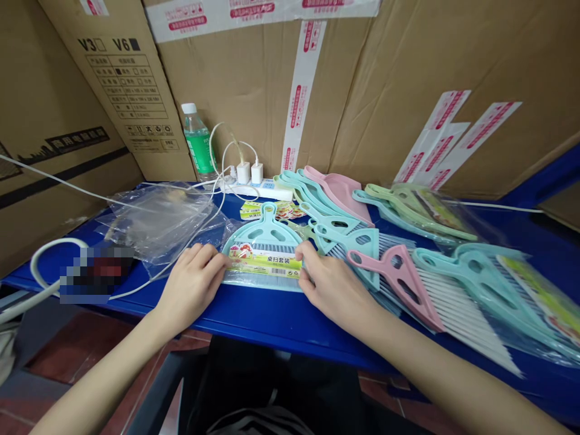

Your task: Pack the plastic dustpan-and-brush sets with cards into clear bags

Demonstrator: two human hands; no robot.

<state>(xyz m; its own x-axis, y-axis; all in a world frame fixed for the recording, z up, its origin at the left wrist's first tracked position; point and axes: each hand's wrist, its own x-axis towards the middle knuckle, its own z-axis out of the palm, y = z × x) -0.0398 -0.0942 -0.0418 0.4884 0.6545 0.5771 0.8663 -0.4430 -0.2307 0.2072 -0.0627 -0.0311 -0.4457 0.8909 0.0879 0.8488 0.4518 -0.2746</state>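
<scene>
Left hand (193, 284) and right hand (333, 290) cup a bagged mint-green plastic dustpan set (263, 254) on the blue desk (254, 320).
Both hands sit partly open, fingers curved against the set's left and right edges; whether they grip it, I cannot tell. The set lies flat near the desk's front edge, between a crumpled clear plastic bag (163, 220) and a fanned pile of pink and mint plastic dustpans and brushes (399, 278), below a white power strip (258, 190).
</scene>
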